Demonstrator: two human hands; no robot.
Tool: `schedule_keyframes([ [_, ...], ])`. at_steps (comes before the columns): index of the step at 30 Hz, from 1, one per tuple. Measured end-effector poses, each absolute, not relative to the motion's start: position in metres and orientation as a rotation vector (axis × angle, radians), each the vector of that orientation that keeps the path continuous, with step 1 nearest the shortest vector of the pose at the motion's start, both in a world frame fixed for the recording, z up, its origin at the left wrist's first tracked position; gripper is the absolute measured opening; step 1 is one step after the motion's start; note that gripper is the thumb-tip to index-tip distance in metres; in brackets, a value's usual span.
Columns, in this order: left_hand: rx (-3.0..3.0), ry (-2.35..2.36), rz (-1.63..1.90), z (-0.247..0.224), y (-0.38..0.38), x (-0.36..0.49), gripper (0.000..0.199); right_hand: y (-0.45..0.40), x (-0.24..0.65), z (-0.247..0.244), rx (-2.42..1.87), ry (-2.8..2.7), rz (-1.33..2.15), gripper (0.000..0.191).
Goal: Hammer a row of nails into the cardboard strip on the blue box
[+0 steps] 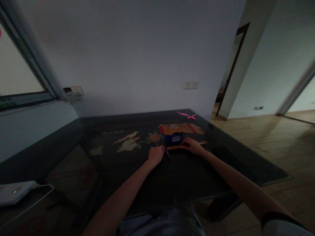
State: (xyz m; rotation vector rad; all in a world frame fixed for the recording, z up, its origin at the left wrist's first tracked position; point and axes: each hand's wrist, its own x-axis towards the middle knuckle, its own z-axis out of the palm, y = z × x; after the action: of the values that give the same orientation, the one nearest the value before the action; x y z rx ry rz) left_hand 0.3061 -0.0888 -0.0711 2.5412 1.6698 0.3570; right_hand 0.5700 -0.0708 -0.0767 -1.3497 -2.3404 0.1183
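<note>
Closed in a fist, my left hand (156,155) is left of the blue box. A thin grey blade (167,152) sticks out beside its fingers, pointing down toward the tabletop; the handle is hidden. My right hand (192,146) pinches a narrow brown strip (173,147), which looks like cardboard. The strip runs left to the blade, and its other end shows past my knuckles. Just behind the strip stands a small dark blue box (174,139) with a white and red label. A torn brown cardboard piece (194,129) with red print lies behind the box and partly overlaps it.
A pink ribbon (188,116) lies at the back right of the dark glossy table (147,190), which has a printed bird and flowers. A white power strip (17,192) with a cable is at the left. The wall (137,65) borders the table's back edge.
</note>
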Motion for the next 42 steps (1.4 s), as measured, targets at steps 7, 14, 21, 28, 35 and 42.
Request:
schedule_keyframes([
  [7,2.547,1.675,0.383,-0.071,-0.092,0.306,0.043,-0.078,0.568,-0.074,-1.449,-2.303,-0.002,0.033],
  [14,2.563,1.673,0.404,-0.071,-0.094,0.305,0.041,-0.078,0.570,-0.070,-1.419,-2.348,0.034,0.029],
  [21,2.600,1.645,0.365,-0.072,-0.094,0.305,0.038,-0.077,0.573,-0.074,-1.390,-2.343,0.000,0.029],
  [28,2.629,1.596,0.437,-0.077,-0.092,0.305,0.037,-0.075,0.575,-0.076,-1.402,-2.336,0.001,0.027],
  [35,2.605,1.571,0.486,-0.079,-0.091,0.302,0.036,-0.075,0.574,-0.081,-1.415,-2.313,-0.003,0.028],
  [42,2.436,1.535,0.801,-0.083,-0.082,0.300,0.027,-0.070,0.574,-0.079,-1.514,-2.195,0.003,0.029],
])
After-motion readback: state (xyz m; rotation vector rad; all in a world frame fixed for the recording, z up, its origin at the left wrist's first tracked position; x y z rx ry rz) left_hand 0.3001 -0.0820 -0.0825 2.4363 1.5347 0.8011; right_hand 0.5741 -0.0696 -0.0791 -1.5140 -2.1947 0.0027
